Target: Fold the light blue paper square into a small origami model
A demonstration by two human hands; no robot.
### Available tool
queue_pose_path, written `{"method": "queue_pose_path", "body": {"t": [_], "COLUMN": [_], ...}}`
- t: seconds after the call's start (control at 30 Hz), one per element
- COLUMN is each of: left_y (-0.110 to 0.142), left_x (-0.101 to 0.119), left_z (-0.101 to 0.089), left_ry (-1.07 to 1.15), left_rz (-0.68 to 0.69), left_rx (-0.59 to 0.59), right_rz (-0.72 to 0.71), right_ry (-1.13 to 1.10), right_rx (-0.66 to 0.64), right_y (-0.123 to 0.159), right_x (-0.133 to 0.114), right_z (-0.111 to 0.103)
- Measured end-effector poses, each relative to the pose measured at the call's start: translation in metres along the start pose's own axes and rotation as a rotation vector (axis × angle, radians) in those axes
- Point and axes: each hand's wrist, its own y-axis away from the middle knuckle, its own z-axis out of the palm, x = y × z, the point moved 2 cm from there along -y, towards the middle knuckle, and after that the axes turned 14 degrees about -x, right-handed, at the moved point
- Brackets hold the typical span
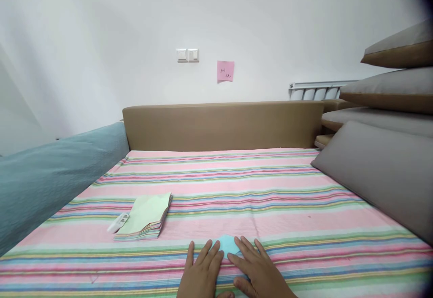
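Observation:
A small light-blue piece of paper (227, 246) lies on the striped cloth close in front of me. It looks folded, though its near part is hidden between and under my fingers. My left hand (202, 272) rests palm down at its left edge, fingers stretched out and spread. From the other side, my right hand (259, 270) touches the paper's right and near edges with its fingertips, its fingers likewise extended. Neither hand grips anything.
A stack of coloured paper sheets (149, 212), pale green on top, lies to the left with a small white object (118, 222) against it. Grey cushions (382, 167) rise at right. A teal-covered side (67, 162) and brown backrest (223, 126) border the striped cloth (237, 181).

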Motion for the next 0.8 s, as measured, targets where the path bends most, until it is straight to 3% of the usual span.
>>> {"method": "queue_pose_path", "body": {"t": [0.53, 0.8], "left_y": [0.026, 0.032], "left_x": [-0.021, -0.032], "left_z": [-0.007, -0.013], "left_ry": [0.095, 0.200], "left_rz": [-0.203, -0.277], "left_rx": [-0.029, -0.153], "right_rz": [0.107, 0.103], "right_ry": [-0.251, -0.250], "right_rx": [-0.098, -0.113], "right_y": [0.009, 0.008], "right_x": [0.005, 0.005], "right_z": [-0.009, -0.007]}}
